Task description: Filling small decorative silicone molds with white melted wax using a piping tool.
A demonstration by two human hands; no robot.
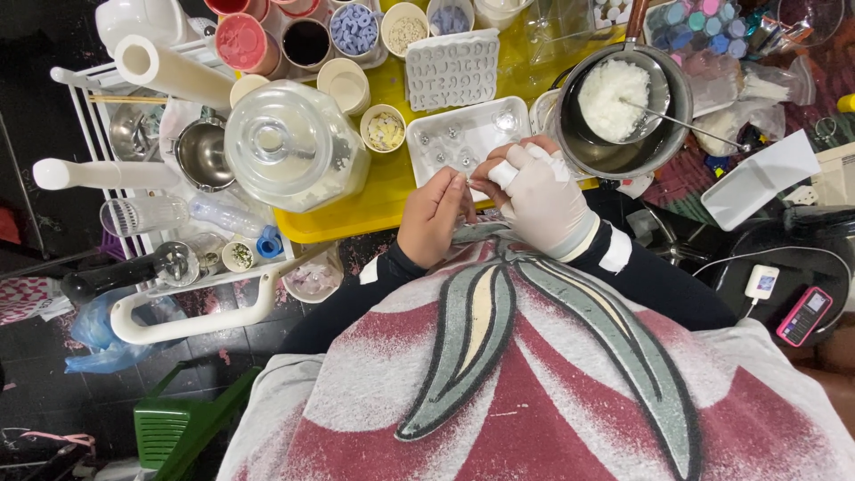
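Observation:
My bare left hand (432,216) and my right hand (545,203), in a white glove, meet fingertip to fingertip just over the near edge of a white mould tray (463,134). Both pinch a small white piece (481,176) between them; what it is cannot be told. The mould tray lies on a yellow tray (383,203). Right of the hands stands a metal pot (623,151) holding a strainer of white flakes (613,96), with a spoon (690,126) resting in it.
A lidded glass jar (289,142) stands left of the hands. Behind are a white letter mould (450,71) and several small cups (307,43) of coloured bits. A white cart rail (191,316), a green crate (174,428) and a pink phone (804,314) lie around.

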